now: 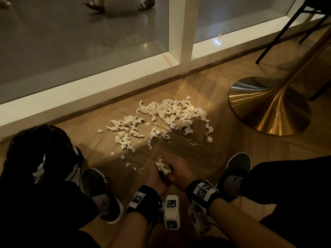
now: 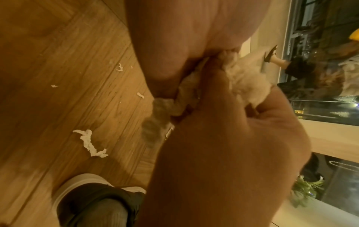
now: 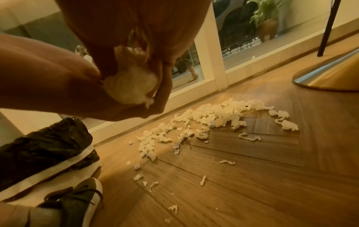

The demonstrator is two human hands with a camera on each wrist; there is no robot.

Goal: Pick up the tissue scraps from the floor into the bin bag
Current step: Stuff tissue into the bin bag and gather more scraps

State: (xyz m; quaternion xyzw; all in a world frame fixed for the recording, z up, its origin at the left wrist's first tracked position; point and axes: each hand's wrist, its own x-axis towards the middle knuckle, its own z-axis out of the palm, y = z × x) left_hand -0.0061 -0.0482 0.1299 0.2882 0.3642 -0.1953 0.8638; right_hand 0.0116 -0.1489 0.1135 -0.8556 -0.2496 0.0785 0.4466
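Observation:
A spread of white tissue scraps lies on the wooden floor in front of me, also visible in the right wrist view. My left hand and right hand are pressed together low over the floor. Both grip one crumpled tissue wad between them; the wad bulges out between the fingers, and part of it is hidden by the palms. The black bin bag stands at my left, open at the top, with some tissue showing inside. A few small scraps lie near my feet.
A gold trumpet-shaped table base stands to the right of the pile, with black chair legs behind it. A white window frame and glass run along the far edge of the floor. My shoes flank my hands.

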